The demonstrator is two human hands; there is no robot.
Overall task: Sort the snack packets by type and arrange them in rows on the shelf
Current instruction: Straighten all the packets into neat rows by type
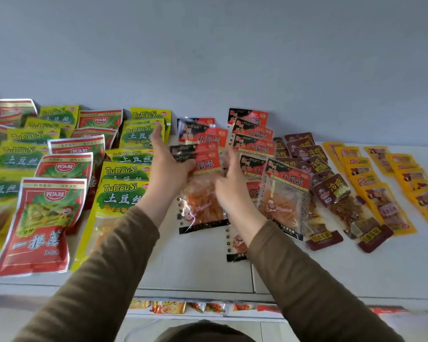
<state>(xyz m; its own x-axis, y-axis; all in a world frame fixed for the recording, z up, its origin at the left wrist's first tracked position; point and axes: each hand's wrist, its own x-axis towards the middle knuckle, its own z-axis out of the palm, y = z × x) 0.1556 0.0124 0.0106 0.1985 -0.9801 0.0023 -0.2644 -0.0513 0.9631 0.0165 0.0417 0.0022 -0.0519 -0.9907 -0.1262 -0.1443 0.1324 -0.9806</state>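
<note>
A white shelf against a grey wall carries snack pkts fanned in overlapping rows, largest bags at left, smallest at right. Far left: big red pkts w/ green-onion art, alternating w/ rows of yellow-green "TuDouSi" pkts. Centre: red-and-black pkts w/ clear windows showing orange strips, in two rows. Right of those, a row of dark maroon pkts, then two rows of slim yellow pkts near the shelf's right end.

Both arms in brown sleeves reach to the centre-left red-and-black row. The left hand has its thumb curled onto the stack's left edge, fingers straight up beside it; the right hand looks bent over the row's right side, but blur means its grasp cannot be told for sure.

Judged approx. most of the way done: types already sit apart in rows. Left to do, apparently: squaring this centre row, incl. one stray pkt lying low near the front. More pkts show on a lower level; their status is unclear.
</note>
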